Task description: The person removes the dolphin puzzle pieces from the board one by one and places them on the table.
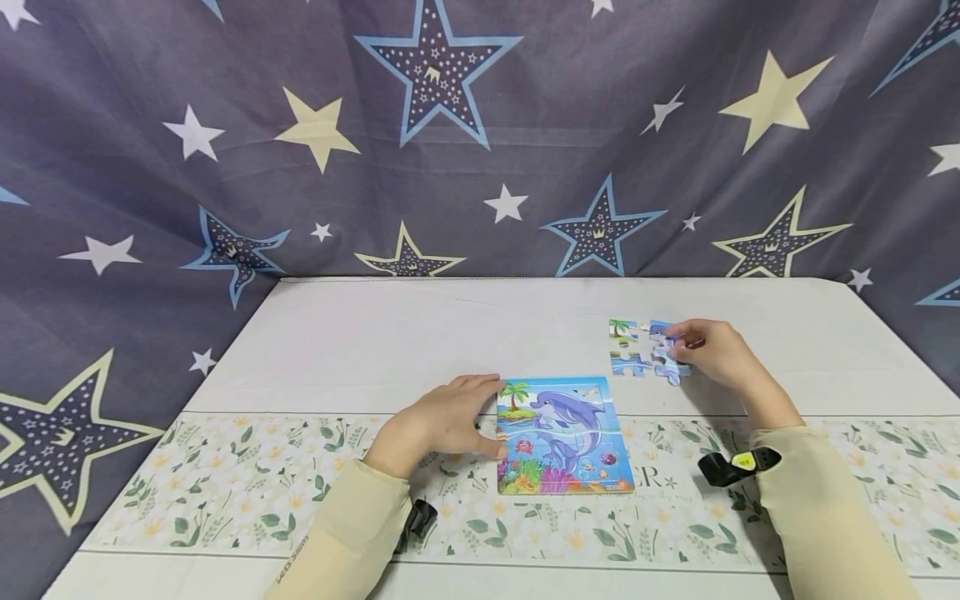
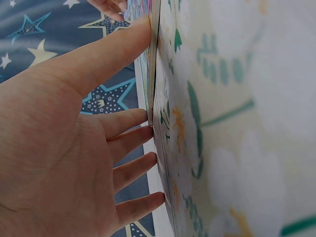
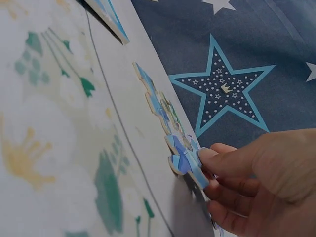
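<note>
A dolphin jigsaw puzzle (image 1: 564,433) in a flat square board lies on the table in front of the person. The left hand (image 1: 453,417) rests at its left edge, thumb and fingers spread. In the left wrist view the thumb (image 2: 108,52) touches the board's edge and the fingers are nearly straight. Beyond the board's upper right corner lie several loose puzzle pieces (image 1: 630,364) with palm tree and sea. At their right side the right hand (image 1: 716,354) pinches a blue and purple puzzle piece (image 3: 185,158) by its edge; its curled fingers are partly hidden.
The white table (image 1: 420,333) has a floral band (image 1: 247,483) across its front part. A dark star-patterned cloth (image 1: 480,192) hangs behind the table and at both sides. Black straps sit on both wrists, such as the right wrist strap (image 1: 738,465).
</note>
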A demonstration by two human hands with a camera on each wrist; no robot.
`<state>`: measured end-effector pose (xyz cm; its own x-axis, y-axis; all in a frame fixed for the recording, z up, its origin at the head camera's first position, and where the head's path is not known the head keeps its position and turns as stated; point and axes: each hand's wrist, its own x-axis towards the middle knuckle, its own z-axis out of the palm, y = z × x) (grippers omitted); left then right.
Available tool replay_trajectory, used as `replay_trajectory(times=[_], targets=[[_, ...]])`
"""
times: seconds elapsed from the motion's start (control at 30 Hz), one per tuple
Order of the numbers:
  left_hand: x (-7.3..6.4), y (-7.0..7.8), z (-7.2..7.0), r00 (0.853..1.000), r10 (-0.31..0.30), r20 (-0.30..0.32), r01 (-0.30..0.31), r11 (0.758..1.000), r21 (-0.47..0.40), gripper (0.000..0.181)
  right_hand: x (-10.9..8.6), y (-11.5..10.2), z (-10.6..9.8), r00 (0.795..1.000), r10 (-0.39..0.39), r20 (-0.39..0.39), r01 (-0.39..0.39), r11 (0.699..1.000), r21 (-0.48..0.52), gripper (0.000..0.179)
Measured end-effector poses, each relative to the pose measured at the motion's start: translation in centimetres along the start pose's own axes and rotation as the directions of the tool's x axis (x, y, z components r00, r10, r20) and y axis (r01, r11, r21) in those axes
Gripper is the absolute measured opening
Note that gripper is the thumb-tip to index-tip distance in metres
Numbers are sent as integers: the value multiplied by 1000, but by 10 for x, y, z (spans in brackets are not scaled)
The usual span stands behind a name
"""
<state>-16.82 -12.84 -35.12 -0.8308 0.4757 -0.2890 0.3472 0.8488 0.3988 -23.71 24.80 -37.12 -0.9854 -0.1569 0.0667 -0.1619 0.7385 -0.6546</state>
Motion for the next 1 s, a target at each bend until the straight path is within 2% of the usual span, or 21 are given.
replay_trajectory(times=[0.33,0.73,1.0], targets=[[0,-1,0,1000,13,-2,-13,1000,9,93,0,4,3,999,24,23,-23,1000,-15,27],[0,-1,1,1000,2,1,-2,1000,1,93,0,2,5,1000,26,18,-26,1000,2,28],[1,-2,1,1000,8,2,-8,1000,5,93,0,-1,4,1000,28,-5,-28,999,-29,25]])
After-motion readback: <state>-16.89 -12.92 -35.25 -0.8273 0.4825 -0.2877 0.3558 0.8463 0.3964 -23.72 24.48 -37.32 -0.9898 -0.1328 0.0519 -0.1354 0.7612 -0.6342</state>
